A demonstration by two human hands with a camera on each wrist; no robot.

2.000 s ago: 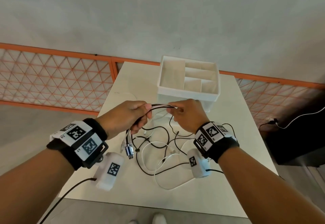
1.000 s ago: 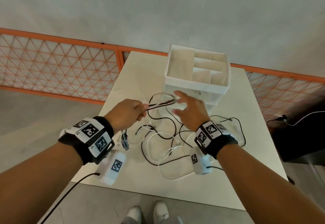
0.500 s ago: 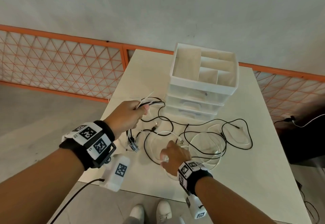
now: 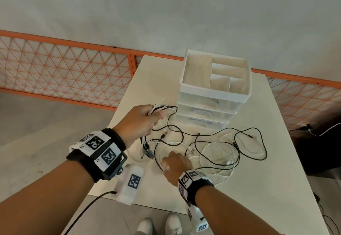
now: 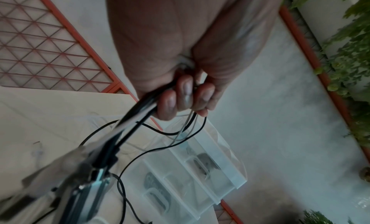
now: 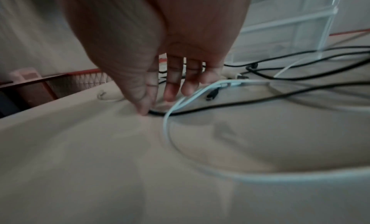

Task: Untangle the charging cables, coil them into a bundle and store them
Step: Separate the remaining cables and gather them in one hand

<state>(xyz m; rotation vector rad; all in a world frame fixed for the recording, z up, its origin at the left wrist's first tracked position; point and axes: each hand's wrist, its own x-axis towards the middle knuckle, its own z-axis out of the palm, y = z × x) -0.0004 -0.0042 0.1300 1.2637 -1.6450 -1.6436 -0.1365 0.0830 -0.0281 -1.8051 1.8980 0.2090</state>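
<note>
My left hand (image 4: 145,122) is raised above the table's left side and grips a bunch of black and white cables (image 4: 161,108). Their plugs (image 4: 147,151) dangle below the fist. In the left wrist view its fingers (image 5: 184,97) are curled round the cable strands (image 5: 140,111). My right hand (image 4: 175,164) is down on the table near the front, fingers extended. In the right wrist view its thumb and fingertips (image 6: 158,104) touch the tabletop beside a black cable (image 6: 220,105) and a white cable loop (image 6: 170,116), holding nothing. More loose black cable (image 4: 258,133) and white cable (image 4: 212,161) loops sprawl to the right.
A white and clear drawer organiser (image 4: 215,91) with an open divided top tray stands at the back of the white table (image 4: 239,207). An orange mesh fence (image 4: 64,69) runs behind. The table's front edge is close to my right wrist; my shoes (image 4: 158,225) show below it.
My right hand let go of the cable stretch near my left hand and dropped to the loops at the front of the table. The left hand kept its grip on the bunch.
</note>
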